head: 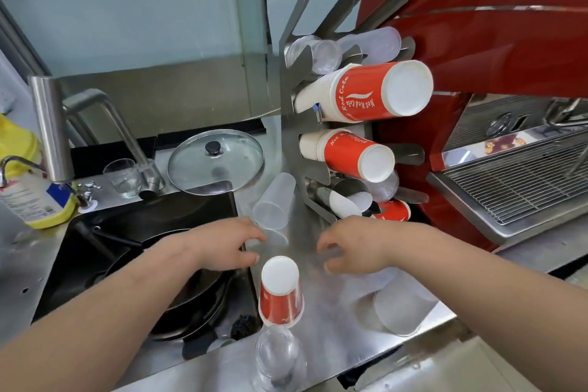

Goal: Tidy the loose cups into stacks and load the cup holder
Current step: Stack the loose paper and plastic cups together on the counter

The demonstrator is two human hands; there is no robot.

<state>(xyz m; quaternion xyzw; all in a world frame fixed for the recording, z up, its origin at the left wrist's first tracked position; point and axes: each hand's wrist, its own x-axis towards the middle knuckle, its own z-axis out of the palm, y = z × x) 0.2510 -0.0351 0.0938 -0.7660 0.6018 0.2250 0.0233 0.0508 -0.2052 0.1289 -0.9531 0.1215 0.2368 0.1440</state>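
Observation:
A steel cup holder (291, 124) stands at the back of the counter with two stacks of red paper cups (369, 92) and clear cups (324, 56) in its slots. A red paper cup (280, 293) stands upside down near the front, with a clear plastic cup (278, 360) upside down in front of it. A frosted cup stack (275, 202) lies on its side by the holder. Another frosted cup (401, 309) sits at the right front. My left hand (229, 245) and right hand (353, 247) hover above the counter, fingers curled apart, holding nothing.
A black sink (95, 248) with pans lies to the left, beside a steel tap (54, 124), a glass (122, 178) and a glass pot lid (216, 161). A red espresso machine (477, 41) with its drip grate (515, 188) fills the right.

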